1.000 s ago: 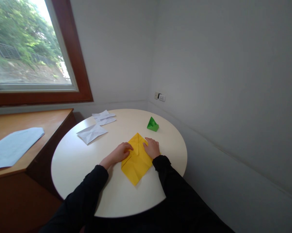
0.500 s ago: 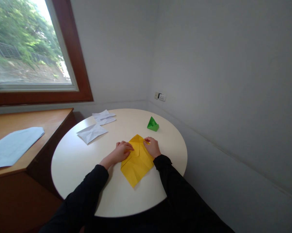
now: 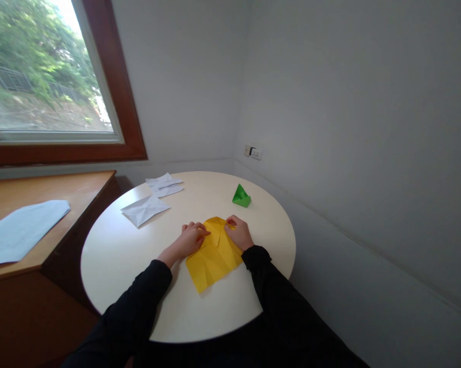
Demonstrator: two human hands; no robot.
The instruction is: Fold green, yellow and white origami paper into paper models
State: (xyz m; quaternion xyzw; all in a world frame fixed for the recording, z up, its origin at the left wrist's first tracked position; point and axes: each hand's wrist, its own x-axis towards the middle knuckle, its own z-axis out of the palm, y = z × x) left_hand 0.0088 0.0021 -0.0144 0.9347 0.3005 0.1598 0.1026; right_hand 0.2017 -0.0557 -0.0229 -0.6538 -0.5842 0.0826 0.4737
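A yellow sheet of paper [image 3: 212, 257], partly folded, lies on the round white table [image 3: 131, 255] in front of me. My left hand [image 3: 189, 238] presses on its upper left edge. My right hand [image 3: 238, 233] pinches the far top corner of the yellow sheet and curls it toward me. A small green folded paper shape [image 3: 241, 196] stands farther back on the table, beyond my right hand.
Creased white paper sheets [image 3: 144, 210] and another white paper pile [image 3: 164, 185] lie at the table's far left. A wooden desk [image 3: 42, 204] with a pale blue sheet [image 3: 21, 230] stands to the left under the window. Walls close the corner behind and to the right.
The far tip of the yellow paper has been folded down toward me, so its top is now blunt. The sheet has shifted slightly left. Both hands stayed on it.
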